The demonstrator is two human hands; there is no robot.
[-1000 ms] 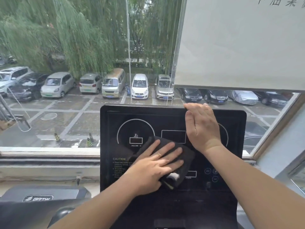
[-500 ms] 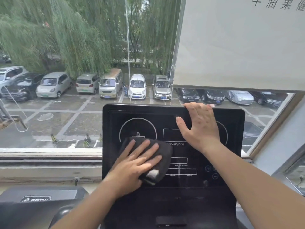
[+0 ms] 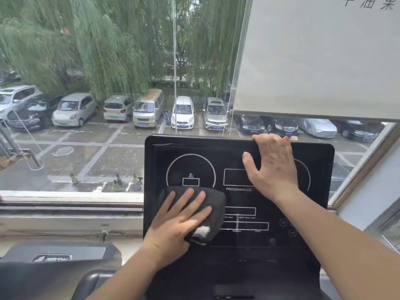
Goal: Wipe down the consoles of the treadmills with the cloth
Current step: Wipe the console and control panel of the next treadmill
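Black cloth (image 3: 217, 202), under our left hand (image 3: 175, 224) with fingers spread, has swept to the lower left of the treadmill console (image 3: 313, 202). Our right hand (image 3: 272, 169) curls its fingers over the top edge. Right half pending.

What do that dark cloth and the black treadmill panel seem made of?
The cloth: soft dark fabric, likely microfibre; it bunches under the left hand, white tag showing. The console: glossy black plastic or glass; it reflects light, with printed white markings.

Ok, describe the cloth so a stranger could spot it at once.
Start at the glossy black treadmill console before the window. At its lower left, a left hand presses a bunched dark grey cloth. It's the only soft, matte thing there, showing a white tag.
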